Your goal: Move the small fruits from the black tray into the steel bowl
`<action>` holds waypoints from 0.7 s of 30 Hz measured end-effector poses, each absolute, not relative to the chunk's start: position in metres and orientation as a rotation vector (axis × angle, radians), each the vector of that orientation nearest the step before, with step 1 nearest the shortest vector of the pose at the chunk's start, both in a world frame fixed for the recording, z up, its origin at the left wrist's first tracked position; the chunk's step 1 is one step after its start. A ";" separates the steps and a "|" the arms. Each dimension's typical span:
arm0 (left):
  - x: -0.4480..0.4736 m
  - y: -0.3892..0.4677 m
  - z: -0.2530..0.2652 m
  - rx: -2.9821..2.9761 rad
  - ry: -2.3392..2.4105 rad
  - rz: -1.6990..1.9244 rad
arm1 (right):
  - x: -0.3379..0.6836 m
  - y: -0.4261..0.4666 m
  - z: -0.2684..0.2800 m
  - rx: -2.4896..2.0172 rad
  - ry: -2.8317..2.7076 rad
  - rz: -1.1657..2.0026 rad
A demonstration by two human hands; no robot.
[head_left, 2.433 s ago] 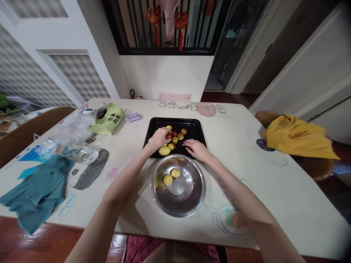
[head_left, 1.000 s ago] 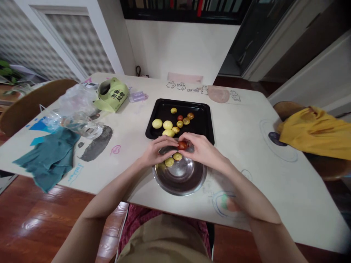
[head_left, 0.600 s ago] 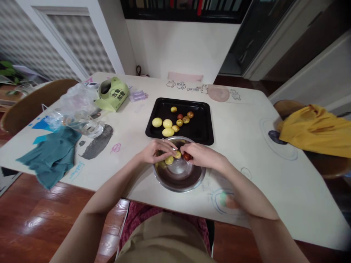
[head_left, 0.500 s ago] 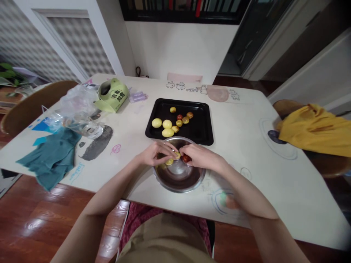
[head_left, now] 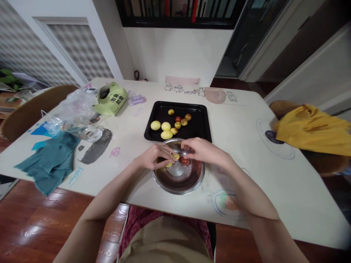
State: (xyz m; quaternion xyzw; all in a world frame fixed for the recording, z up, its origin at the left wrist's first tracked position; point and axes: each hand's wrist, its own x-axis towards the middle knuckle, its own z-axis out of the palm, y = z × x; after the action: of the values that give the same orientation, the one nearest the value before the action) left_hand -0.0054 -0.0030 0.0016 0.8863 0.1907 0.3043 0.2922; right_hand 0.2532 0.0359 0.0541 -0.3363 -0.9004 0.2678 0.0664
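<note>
A shiny metal bowl [head_left: 179,184] stands on the table in front of me. My left hand [head_left: 159,155] reaches into its left side, fingers closed around a small yellow fruit [head_left: 176,157]. Another yellow piece [head_left: 169,164] shows just under that thumb. Over the bowl's far right rim is my right hand [head_left: 199,149], its thumb and bent fingers apart and nothing visible between them. Just below it a small reddish-brown fruit [head_left: 185,161] lies in the bowl. Behind the bowl, a black baking tray [head_left: 197,128] carries several pale yellow egg-shaped fruits [head_left: 166,134] and smaller round yellow-brown ones [head_left: 184,122].
To the left are a teal cloth [head_left: 51,160], a clear glass jug [head_left: 89,132], a crumpled plastic bag [head_left: 78,104] and a green carton [head_left: 113,98]. A yellow garment [head_left: 315,129] hangs over a chair on the right. The white table [head_left: 241,124] bears drawings.
My right hand has let go of the reddish-brown fruit and lifted slightly away, its fingers opening. My left hand stays at the yellow fruit.
</note>
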 end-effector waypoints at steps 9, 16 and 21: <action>-0.003 -0.006 0.004 2.308 0.544 0.890 | 0.280 0.121 -0.006 -1.179 -2.324 0.284; -0.001 -0.006 0.003 2.314 0.529 0.920 | 0.276 0.153 -0.040 -1.229 -2.462 0.255; 0.000 -0.007 0.004 2.323 0.533 0.920 | 0.276 0.156 -0.044 -1.190 -2.517 0.267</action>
State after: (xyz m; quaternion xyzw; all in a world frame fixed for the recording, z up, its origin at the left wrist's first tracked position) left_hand -0.0001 -0.0066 0.0037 0.8704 0.1998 0.3448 0.2891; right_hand 0.2760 0.1559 -0.0440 -0.4191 -0.8866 0.0940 0.1718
